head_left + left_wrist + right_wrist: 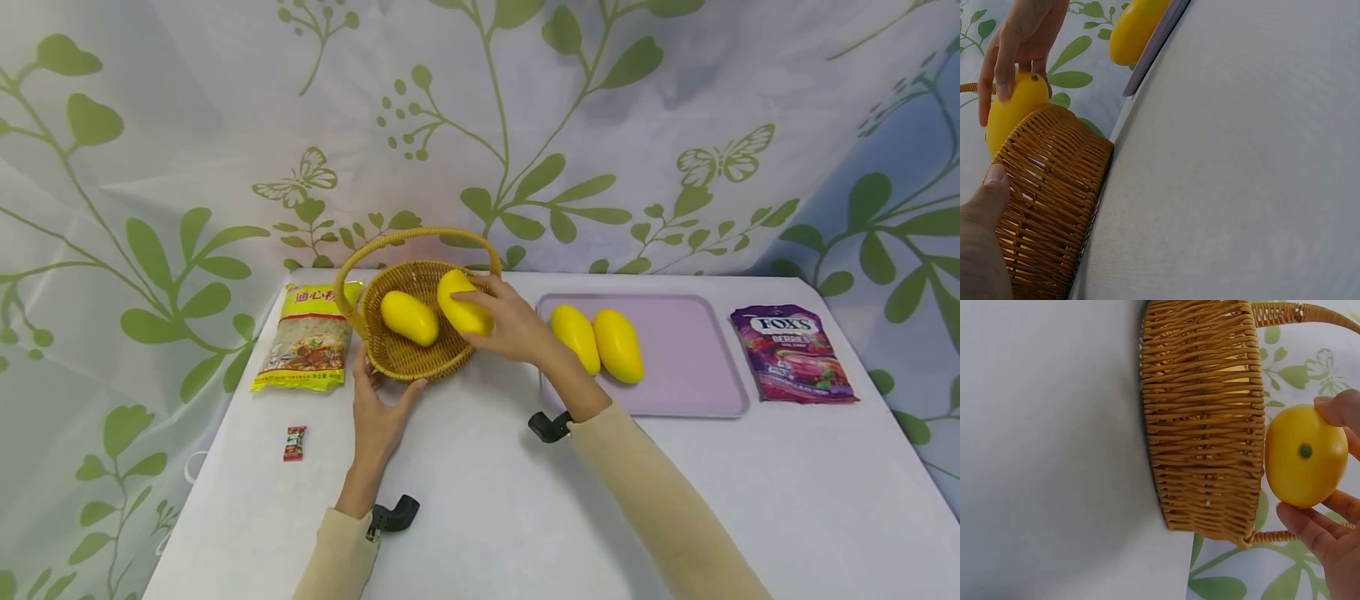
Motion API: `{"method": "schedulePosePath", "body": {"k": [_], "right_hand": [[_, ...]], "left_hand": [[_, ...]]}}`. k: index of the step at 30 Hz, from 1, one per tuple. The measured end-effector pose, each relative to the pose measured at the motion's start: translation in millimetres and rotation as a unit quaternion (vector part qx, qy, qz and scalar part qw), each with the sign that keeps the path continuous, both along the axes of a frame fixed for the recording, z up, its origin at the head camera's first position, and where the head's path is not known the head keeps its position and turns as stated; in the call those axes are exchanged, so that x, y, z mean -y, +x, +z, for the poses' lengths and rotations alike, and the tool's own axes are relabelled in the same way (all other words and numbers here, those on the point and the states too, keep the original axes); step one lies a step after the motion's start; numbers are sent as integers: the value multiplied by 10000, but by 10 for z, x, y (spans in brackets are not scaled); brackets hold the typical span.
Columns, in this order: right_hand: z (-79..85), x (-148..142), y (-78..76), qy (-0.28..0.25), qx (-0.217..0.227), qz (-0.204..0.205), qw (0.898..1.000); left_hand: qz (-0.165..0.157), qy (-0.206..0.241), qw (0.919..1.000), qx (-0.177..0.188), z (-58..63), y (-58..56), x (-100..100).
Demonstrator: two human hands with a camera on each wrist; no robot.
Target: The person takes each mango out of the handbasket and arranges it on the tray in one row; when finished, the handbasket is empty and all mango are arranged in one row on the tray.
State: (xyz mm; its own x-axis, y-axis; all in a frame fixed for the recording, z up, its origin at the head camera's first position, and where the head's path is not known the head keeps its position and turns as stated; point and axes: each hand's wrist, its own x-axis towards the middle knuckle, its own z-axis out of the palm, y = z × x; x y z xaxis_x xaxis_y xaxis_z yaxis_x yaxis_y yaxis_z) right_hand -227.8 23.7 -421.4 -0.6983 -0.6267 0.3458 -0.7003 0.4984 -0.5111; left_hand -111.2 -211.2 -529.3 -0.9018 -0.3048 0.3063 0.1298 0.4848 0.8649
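Note:
A brown wicker basket (420, 360) with an arched handle stands on the table, one yellow mango (409, 318) lying inside it. My left hand (377, 417) holds the basket's near left side; in the left wrist view the thumb (996, 181) lies over the rim. At the basket's right rim, my right hand (510, 321) grips a second mango (461, 307) between thumb and fingers. The right wrist view shows this mango (1305, 456) end-on, just above the rim. Two more mangoes (574, 337) (619, 346) lie side by side on a lilac tray (690, 358).
Left of the basket lies a yellow bag of pasta (307, 337), with a small red wrapped candy (295, 443) nearer the front. A purple Fox's candy bag (792, 354) is right of the tray. Behind the white table (480, 500) hangs a leaf-patterned cloth (570, 125).

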Motion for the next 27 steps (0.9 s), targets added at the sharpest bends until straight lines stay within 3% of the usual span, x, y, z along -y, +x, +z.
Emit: {"method": "schedulePosePath", "body": {"k": [15,27], "right_hand": [[-69,-152,107,-235,-99,-1,9997],[-24,-340,229,-353,8,-239,9991]], "left_hand": [[38,-26,10000,-26,-10,2,3],[-1,-1,10000,-58,-6,-7,-1]]}}
